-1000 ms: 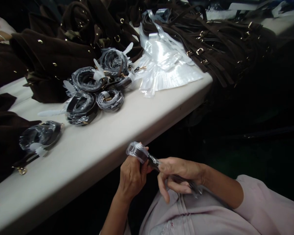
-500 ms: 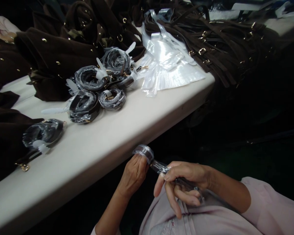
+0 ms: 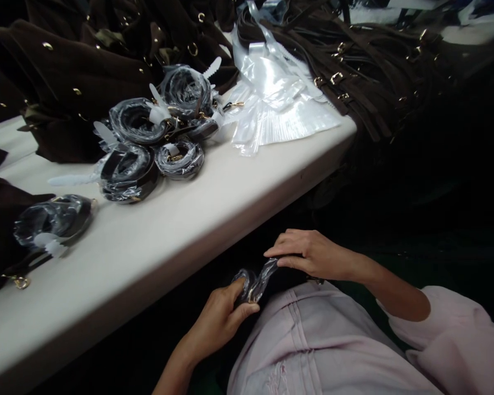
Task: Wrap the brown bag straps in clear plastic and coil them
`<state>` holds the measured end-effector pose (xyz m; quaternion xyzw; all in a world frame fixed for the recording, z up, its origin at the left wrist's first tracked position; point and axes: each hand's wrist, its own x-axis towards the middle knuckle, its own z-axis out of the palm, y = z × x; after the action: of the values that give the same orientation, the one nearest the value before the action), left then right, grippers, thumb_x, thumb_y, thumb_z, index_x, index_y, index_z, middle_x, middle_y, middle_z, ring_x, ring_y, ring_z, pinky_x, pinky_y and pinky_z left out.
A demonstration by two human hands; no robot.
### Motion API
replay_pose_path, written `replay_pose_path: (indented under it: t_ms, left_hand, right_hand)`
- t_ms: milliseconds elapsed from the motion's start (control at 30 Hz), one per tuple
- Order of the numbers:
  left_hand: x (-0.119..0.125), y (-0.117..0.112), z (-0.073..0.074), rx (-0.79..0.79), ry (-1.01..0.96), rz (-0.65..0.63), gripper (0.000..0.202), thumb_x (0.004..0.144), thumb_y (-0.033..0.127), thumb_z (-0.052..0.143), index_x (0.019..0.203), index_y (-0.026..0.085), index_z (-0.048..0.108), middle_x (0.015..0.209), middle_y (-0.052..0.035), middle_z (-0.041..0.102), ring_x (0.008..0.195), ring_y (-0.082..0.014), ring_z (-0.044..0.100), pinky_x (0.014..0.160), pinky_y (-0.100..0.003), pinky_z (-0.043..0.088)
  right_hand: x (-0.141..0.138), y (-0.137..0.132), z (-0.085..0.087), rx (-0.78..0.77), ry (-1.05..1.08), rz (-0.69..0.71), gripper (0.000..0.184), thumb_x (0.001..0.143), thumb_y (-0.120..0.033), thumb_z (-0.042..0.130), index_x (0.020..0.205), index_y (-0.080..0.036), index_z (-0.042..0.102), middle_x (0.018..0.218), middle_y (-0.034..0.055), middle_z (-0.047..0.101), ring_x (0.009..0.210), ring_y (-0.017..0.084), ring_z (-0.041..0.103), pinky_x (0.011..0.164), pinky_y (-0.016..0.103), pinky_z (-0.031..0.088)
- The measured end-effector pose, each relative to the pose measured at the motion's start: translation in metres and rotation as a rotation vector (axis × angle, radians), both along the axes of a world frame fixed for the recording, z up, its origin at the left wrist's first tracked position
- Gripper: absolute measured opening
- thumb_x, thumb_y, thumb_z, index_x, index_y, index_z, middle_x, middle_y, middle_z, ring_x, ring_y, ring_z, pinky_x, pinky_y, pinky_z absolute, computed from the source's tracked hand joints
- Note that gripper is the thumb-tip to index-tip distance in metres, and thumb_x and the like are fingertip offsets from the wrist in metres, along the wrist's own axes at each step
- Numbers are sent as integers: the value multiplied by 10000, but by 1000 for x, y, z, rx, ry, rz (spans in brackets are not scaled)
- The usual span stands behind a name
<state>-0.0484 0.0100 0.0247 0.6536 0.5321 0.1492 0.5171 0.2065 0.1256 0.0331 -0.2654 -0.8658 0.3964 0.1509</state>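
Between my hands, in front of my lap, is a dark bag strap [image 3: 263, 278] in clear plastic wrap, partly wound into a small coil. My left hand [image 3: 220, 314] grips the coiled part, thumb and fingers closed round it; a bit of gold metal shows beside the thumb. My right hand [image 3: 307, 253] pinches the loose, plastic-covered length between thumb and fingertips, up and to the right of the coil. On the table, several wrapped strap coils [image 3: 180, 159] lie grouped, some with white ties round them. Another wrapped coil [image 3: 53, 219] rests nearer the left edge.
A pale table [image 3: 181, 219] slants across the view, its edge just beyond my hands. Clear plastic sleeves [image 3: 280, 109] lie fanned near its corner. Loose brown straps with gold buckles [image 3: 366, 82] hang over the right end. Dark brown bags [image 3: 74, 71] stand at the back left.
My left hand has turned over, so its thumb now shows on the coil. My right hand has moved up and drawn its spread fingers into a pinch on the strap.
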Motion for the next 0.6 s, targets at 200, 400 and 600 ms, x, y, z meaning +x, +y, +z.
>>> replay_pose_path:
  t_ms: [200,400,600]
  left_hand:
    - [11,-2,6,-323,-425,147,311,883,456,612,849,151,563,736,-14,574,673,-132,516,649,-256,415]
    - [13,-10,13,-465,-702,154,475,813,563,667,965,116,617,639,-33,608,536,-99,508,572,-228,383]
    - [21,-19,8,-402,-1011,208,580,849,597,598,1079,71,672,473,13,539,387,-62,460,572,-222,452]
  right_hand:
    - [-15,-20,-4,375,136,46,265,980,-213,531,1224,-184,629,1087,81,673,1075,221,560,1132,534,245]
    - [-15,-13,-18,-43,299,164,332,978,-429,555,878,-137,677,731,23,633,672,125,556,727,267,436]
    - [-30,-14,-27,-831,401,215,536,918,-592,558,701,-104,590,564,-30,474,477,55,365,440,168,271]
